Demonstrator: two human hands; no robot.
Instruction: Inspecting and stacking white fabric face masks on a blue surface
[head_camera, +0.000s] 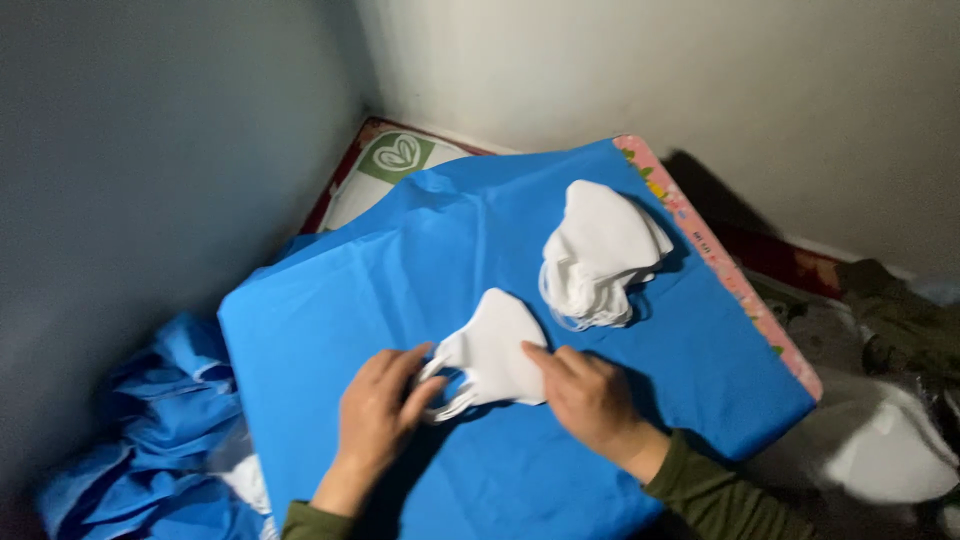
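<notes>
A single white folded face mask (495, 345) lies on a blue sheet (400, 270) that covers a small table. My left hand (380, 410) pinches the mask's left end, by its ear loops. My right hand (585, 395) rests on the mask's right lower edge, fingers pressing it down. Beyond them, toward the far side of the sheet, sits a stack of several white masks (600, 255).
The table's pink patterned edge (735, 280) shows on the right. A heap of crumpled blue sheets (160, 430) lies on the floor at the left. A white and green package (385, 165) sits in the far corner. Dark clothes and a white bundle (890, 450) lie at the right.
</notes>
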